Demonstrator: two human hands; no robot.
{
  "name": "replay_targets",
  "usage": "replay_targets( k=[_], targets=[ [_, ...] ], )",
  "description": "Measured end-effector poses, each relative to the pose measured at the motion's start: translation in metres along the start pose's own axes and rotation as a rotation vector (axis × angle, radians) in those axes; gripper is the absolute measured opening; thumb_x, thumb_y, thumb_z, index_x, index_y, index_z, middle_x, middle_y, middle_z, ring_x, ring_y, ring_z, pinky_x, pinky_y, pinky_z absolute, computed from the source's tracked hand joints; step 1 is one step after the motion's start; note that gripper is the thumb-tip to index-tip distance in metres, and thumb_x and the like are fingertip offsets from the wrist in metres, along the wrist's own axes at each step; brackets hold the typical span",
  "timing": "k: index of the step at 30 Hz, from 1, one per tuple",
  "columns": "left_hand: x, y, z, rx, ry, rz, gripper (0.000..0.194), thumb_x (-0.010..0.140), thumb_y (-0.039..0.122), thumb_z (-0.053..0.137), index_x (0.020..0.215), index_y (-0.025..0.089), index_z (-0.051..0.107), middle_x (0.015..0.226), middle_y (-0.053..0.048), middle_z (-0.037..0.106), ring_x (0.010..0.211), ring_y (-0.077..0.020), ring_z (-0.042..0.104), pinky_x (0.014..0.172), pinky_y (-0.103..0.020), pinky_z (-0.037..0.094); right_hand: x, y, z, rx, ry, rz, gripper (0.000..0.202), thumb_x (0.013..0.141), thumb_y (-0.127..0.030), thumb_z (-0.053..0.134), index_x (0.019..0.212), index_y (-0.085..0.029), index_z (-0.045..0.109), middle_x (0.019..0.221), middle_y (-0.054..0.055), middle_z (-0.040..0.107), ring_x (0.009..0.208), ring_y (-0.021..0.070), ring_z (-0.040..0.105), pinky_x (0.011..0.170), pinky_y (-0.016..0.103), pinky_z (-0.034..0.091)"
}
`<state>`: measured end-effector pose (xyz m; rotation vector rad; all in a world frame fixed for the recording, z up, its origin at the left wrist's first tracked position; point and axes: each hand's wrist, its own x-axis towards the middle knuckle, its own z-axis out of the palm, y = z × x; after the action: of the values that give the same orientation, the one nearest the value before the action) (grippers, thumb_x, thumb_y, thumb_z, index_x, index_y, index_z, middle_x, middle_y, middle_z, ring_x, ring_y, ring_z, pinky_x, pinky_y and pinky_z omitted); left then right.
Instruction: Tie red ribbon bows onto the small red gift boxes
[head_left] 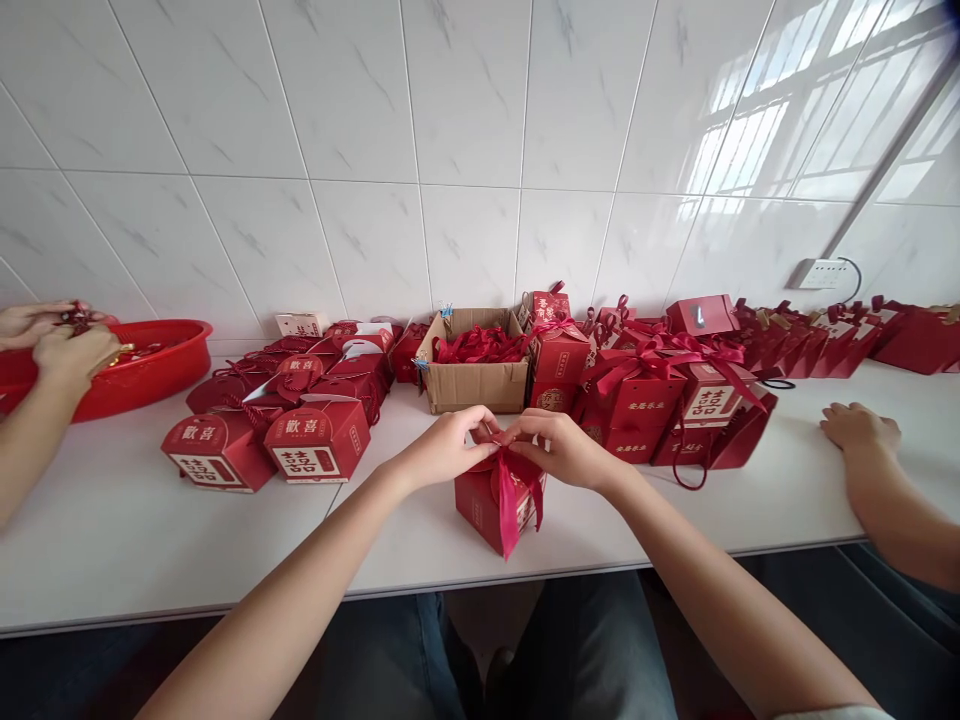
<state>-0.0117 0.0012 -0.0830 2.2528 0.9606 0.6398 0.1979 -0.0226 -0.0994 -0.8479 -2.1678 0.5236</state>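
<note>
Near the front edge of the tabletop point(409, 555) stands a red gift box point(475, 507); at its top, the fingers of the left hand point(448, 443) and right hand point(564, 446) pinch its ribbon point(508, 505). Farther back, a cardboard box point(474, 388) holds red ribbons point(482, 346).

With the left forearm point(307, 590) angled in from seven o'clock and the right forearm point(705, 590) from five, the left hand point(442, 446) and right hand point(559, 446) nearly meet toward six, both pinching.
</note>
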Motion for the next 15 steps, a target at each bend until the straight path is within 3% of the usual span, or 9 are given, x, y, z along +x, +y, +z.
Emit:
replay_targets(
  k=[8,15],
  targets=[
    [0.001,0.002,-0.001,0.037,-0.039,-0.003,0.021,0.085,0.027,0.052,0.1,0.021,0.065,0.095,-0.003,0.071,0.088,-0.0187,0.065,0.075,-0.027,0.05,-0.009,0.004,0.006,-0.332,-0.083,-0.175,0.04,0.089,-0.006,0.045,0.109,-0.027,0.072,0.089,0.005,0.055,0.077,0.0144,0.055,0.066,0.025,0.047],
    [0.002,0.003,-0.008,0.212,-0.014,0.005,0.018,0.084,0.027,0.05,0.083,0.02,0.067,0.087,-0.003,0.07,0.081,-0.0203,0.063,0.071,-0.03,0.046,-0.014,0.007,0.008,-0.447,-0.107,-0.22,0.048,0.084,0.0,0.049,0.112,-0.033,0.07,0.086,0.004,0.05,0.075,0.0143,0.049,0.065,0.025,0.045]
  ],
)
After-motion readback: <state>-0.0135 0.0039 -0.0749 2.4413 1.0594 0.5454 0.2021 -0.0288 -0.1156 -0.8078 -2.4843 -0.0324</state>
